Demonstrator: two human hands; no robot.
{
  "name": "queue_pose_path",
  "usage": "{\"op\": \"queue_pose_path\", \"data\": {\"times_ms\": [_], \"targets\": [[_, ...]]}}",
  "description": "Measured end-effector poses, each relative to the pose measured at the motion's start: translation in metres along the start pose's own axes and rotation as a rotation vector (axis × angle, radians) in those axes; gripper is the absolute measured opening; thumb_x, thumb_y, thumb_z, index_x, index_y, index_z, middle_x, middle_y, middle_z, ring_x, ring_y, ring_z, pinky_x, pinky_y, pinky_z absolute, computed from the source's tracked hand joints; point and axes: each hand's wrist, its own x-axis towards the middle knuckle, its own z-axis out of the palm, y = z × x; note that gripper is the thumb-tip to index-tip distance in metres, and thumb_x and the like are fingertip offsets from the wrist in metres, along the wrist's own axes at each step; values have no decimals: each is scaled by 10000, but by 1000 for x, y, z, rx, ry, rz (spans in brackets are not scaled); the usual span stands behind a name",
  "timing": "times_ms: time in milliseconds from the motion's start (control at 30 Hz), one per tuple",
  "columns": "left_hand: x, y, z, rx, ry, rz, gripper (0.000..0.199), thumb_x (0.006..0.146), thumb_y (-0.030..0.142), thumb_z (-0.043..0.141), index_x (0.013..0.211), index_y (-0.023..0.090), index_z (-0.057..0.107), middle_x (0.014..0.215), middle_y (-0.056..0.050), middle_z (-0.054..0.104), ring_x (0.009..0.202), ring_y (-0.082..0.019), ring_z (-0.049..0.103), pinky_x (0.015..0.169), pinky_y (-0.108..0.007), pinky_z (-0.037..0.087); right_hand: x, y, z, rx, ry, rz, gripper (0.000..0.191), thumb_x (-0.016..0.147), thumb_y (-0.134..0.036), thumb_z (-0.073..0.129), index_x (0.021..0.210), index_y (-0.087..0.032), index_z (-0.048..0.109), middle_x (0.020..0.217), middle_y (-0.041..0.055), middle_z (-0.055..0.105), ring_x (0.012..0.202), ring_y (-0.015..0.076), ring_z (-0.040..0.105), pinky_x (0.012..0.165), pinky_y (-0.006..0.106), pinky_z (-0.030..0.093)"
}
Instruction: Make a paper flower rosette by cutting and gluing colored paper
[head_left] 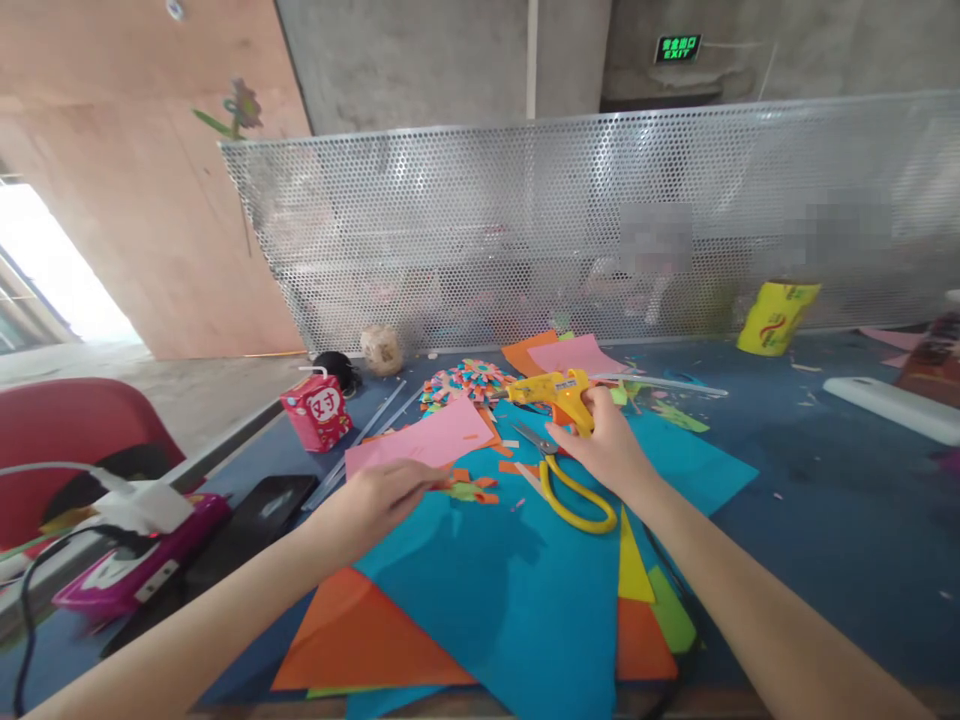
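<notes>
My right hand [604,435] is wrapped round the grip of a yellow hot glue gun [551,388], its nozzle pointing left. My left hand [394,492] is closed in a pinch at the end of a small orange and green paper piece [469,490] with curled strips. Between my hands lie yellow-handled scissors [577,515] on blue paper [480,590]. A pink sheet [420,445] lies just beyond my left hand. Behind the nozzle is a heap of multicoloured fringed paper pieces [465,382].
A red drink box [316,410] with a straw, a dark phone [262,515] and a purple power strip [142,565] stand at left. Clear glue sticks [382,410] lie near the box. A yellow container [778,318] stands by the perforated metal screen [465,230].
</notes>
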Motion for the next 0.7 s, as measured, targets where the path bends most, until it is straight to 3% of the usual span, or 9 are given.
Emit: {"op": "queue_pose_path", "data": {"times_ms": [100,167,267,367,433,567,633,700], "targets": [[10,7,-3,-416,38,-372,202,826,265,477,902,187,647,883,-39,702,782,-162,663,695,-278,558,-4,-6,3,119,-40,66,348,656,-369,652,846,-254,383,771,-8,574,532,184,595,461,316,459],[17,11,-4,-670,36,-531,193,780,303,545,875,172,651,872,-45,697,761,-171,665,655,-291,567,-7,-11,5,215,-91,123,344,681,-406,625,852,-255,368,679,-42,552,385,142,536,307,245,353],[24,15,-6,-908,47,-700,225,699,333,647,842,160,655,846,-39,692,763,-177,664,657,-299,568,-10,-19,7,341,-169,183,371,671,-450,624,838,-252,358,597,-65,544,335,125,513,246,191,252],[25,18,-4,-1046,100,-796,286,664,380,682,828,147,662,870,-50,691,792,-176,659,723,-302,553,-12,-21,10,421,-229,217,397,640,-454,652,818,-249,363,532,-73,540,349,129,524,254,180,270],[23,19,1,-1074,130,-757,340,664,401,683,883,144,652,945,-72,684,866,-191,646,789,-319,531,-13,-20,13,445,-248,239,406,626,-447,667,804,-250,360,496,-79,535,326,120,497,254,178,274],[20,19,18,-888,64,-498,528,591,278,757,1072,175,564,1084,-81,641,985,-218,602,803,-330,519,-14,-17,17,438,-234,260,416,625,-462,669,799,-250,356,440,-97,507,255,83,390,236,170,223],[20,19,26,-678,41,-435,456,632,236,723,1058,183,570,1033,-68,658,928,-209,619,737,-320,532,-15,-18,17,418,-202,250,410,640,-479,656,813,-244,367,424,-113,472,236,69,348,231,172,205],[21,20,30,-418,100,-371,261,719,215,643,976,183,610,924,-51,681,801,-179,638,665,-299,530,-15,-20,15,385,-150,228,408,647,-475,660,822,-238,379,416,-128,431,235,59,324,235,174,207]]}}
